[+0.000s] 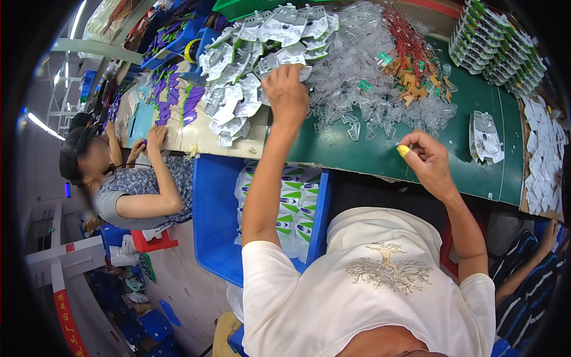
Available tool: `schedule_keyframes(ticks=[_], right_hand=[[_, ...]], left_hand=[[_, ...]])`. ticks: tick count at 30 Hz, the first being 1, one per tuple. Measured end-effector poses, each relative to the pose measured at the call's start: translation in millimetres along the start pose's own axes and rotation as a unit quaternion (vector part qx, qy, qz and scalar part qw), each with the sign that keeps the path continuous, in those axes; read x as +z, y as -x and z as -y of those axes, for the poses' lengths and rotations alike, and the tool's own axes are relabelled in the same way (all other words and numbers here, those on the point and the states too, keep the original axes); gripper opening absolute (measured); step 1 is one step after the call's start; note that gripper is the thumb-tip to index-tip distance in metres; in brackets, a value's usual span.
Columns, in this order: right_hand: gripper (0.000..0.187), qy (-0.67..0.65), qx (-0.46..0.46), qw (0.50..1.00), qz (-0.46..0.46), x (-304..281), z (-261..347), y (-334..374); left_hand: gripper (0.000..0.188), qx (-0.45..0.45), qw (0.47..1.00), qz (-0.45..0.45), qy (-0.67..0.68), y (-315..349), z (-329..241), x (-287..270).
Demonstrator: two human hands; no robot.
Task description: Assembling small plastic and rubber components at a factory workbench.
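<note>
My left hand (286,95) reaches over the near edge of a heap of white plastic shells (229,101) with green rims. Its fingers are bent down around the edge of one shell, and the fingertips are partly hidden. Over the green tabletop, my right hand (427,159) has its thumb and forefinger pressed together. A yellow cover (403,150) sits on one fingertip. Whatever tiny thing the pinch may hold cannot be made out. To the right of this hand lies a single white and clear shell assembly (485,138).
Clear plastic pieces (351,65) lie heaped mid-table, beside red wires (404,35) with tan tabs. Stacked shells (493,44) stand far right, near flat white pieces (542,154). A blue bin (220,238) of shells sits below the edge. A co-worker (143,184) handles purple parts at left.
</note>
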State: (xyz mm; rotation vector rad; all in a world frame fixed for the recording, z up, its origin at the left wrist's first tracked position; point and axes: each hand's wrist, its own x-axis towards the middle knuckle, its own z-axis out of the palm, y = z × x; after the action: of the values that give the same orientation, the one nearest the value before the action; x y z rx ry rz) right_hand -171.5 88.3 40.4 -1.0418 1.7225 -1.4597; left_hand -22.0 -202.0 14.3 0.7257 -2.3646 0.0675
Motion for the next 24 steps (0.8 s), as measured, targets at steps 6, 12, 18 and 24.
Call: schedule_keyframes(ticks=[6, 12, 18, 24], right_hand=[[0.006, 0.034, 0.035, 0.999, -0.008, -18.8, 3.5, 11.8], [0.007, 0.063, 0.035, 0.997, -0.031, -40.1, -9.2, 17.7], [0.013, 0.212, -0.128, 0.967, 0.053, -22.3, 0.8, 18.1], [0.014, 0.381, -0.228, 0.89, 0.103, 11.7, -16.6, 12.0]], left_hand=[[0.027, 0.008, 0.999, 0.025, 0.039, 13.8, -24.3, -44.4], [0.028, 0.111, 0.977, 0.051, 0.176, 88.1, -92.1, -72.0], [0.025, 0.163, 0.923, 0.141, 0.318, 147.2, -125.7, -58.7], [0.025, 0.164, 0.921, 0.166, 0.311, 148.2, -128.1, -52.2]])
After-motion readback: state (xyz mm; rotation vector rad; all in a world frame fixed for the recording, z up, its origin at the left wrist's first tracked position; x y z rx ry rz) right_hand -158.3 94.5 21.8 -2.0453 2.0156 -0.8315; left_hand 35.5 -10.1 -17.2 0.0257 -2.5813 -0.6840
